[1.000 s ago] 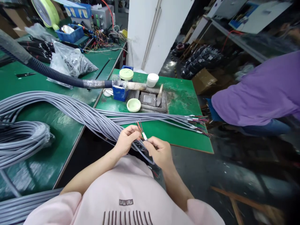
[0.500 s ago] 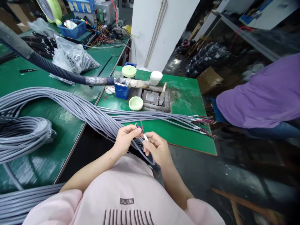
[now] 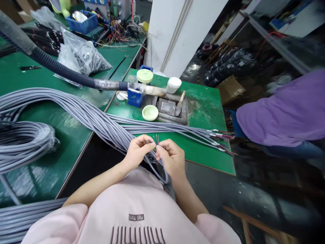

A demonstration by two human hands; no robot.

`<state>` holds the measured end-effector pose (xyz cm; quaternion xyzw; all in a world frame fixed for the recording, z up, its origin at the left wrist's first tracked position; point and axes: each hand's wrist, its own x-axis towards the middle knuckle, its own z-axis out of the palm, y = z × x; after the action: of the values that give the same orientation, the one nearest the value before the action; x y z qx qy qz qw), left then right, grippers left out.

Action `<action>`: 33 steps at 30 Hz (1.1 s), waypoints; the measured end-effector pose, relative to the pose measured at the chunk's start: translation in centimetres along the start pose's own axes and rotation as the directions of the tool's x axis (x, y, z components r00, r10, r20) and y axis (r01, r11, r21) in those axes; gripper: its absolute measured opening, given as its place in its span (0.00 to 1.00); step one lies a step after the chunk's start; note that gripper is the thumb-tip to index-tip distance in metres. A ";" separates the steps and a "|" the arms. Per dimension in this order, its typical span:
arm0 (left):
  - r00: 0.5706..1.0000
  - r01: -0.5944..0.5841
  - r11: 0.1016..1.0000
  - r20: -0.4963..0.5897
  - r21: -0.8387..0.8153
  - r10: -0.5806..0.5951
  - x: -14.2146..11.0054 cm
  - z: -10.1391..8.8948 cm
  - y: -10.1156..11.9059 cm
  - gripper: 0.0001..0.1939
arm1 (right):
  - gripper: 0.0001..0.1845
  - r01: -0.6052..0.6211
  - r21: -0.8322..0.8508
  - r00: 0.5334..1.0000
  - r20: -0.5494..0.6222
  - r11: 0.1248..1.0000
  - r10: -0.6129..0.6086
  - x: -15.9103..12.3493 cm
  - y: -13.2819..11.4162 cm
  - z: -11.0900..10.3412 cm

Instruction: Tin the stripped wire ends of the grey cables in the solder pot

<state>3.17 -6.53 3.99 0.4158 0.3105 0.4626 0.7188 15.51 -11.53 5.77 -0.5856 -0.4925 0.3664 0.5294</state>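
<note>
Thin colored wires (image 3: 156, 138) fan upward between my two hands, at the stripped end of a grey cable (image 3: 165, 173). My left hand (image 3: 138, 151) pinches at these wires with thumb and forefinger. Close beside it, my right hand (image 3: 173, 157) is closed around the base of the wires, its fingers hiding the cable's end. A thick bundle of grey cables (image 3: 83, 108) runs across the bench behind my hands. More cable ends with bare colored wires (image 3: 223, 136) lie toward the right edge of the green tabletop (image 3: 203, 149).
Beyond the cables sits a square metal pot (image 3: 167, 106) with a spatula (image 3: 180, 103) on it. A hose (image 3: 76, 78) ends above a blue box (image 3: 135, 97). Round tubs (image 3: 174, 84) stand nearby. A person in purple (image 3: 284, 108) is at right.
The wires between my hands are now more spread and upright. My right fingers have moved up to the wires' base, covering the white section seen before. The view has shifted slightly.
</note>
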 end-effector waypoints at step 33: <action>1.000 -0.012 0.999 -0.026 0.051 0.013 1.5 -1.0 -0.6 0.17 | 0.08 0.010 -0.012 0.995 -0.104 1.000 -0.012 1.7 0.1 1.0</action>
<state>3.19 -4.97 2.88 0.4298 0.3288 0.4645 0.7010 15.01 -9.64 5.70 -0.6042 -0.4698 0.3297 0.5528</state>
